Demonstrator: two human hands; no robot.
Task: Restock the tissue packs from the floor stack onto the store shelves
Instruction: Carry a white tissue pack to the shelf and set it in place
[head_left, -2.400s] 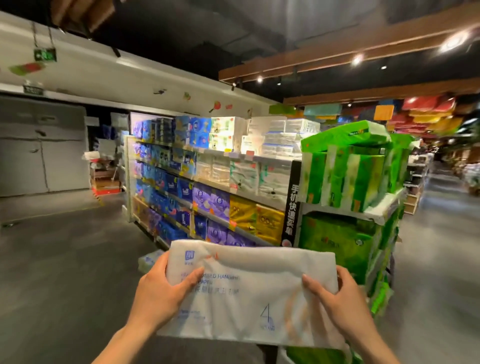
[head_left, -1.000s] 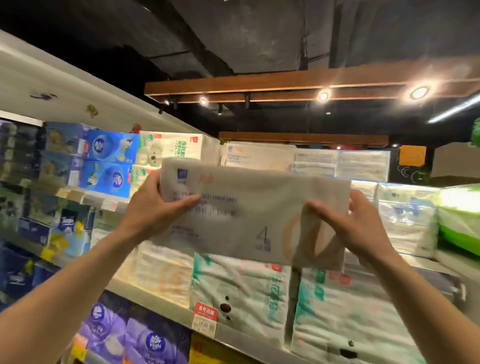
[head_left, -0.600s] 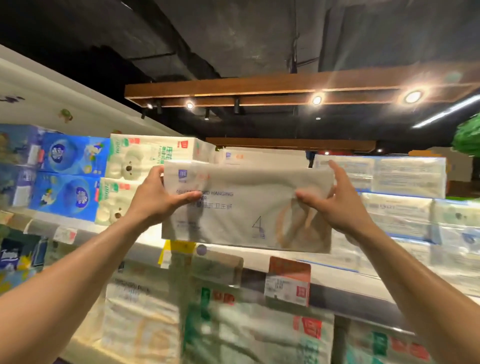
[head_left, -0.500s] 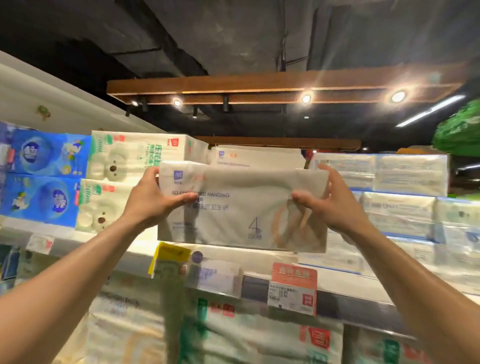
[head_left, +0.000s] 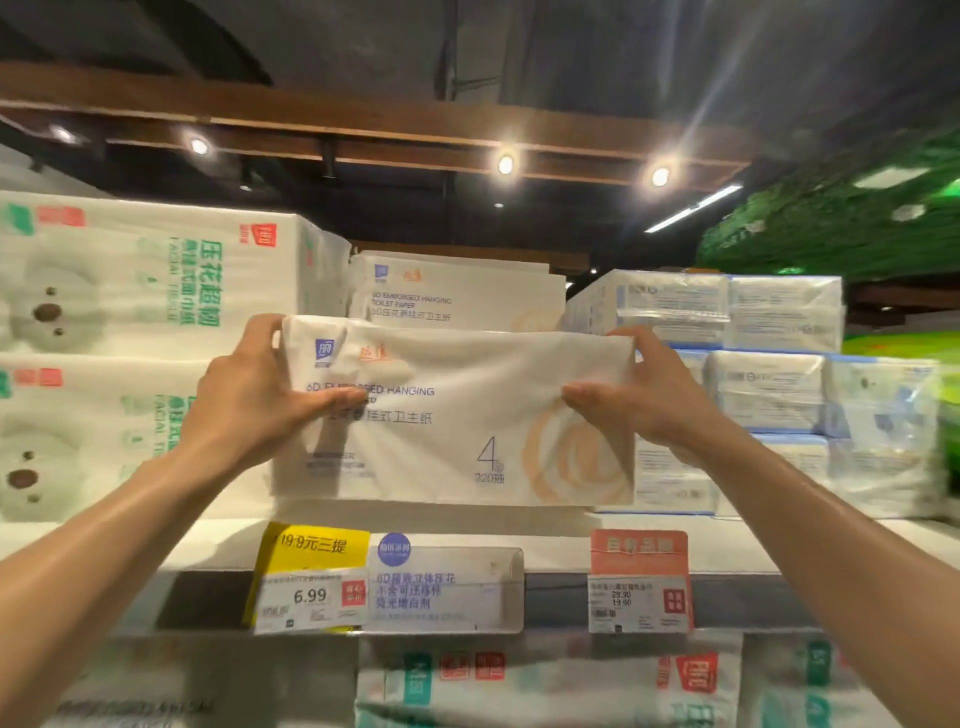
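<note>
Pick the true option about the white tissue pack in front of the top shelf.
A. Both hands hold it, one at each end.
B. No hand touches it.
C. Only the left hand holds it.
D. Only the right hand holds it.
A: the left hand grips one end of the tissue pack and the right hand pinches the other end.

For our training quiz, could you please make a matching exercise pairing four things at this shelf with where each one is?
1. held tissue pack
2. bear-print packs
3. yellow price tag
4. blue-edged packs

a. shelf, right side
b. between left hand and right hand
c. shelf front edge
d. shelf, left side

Pairs: 1-b, 2-d, 3-c, 4-a
</note>
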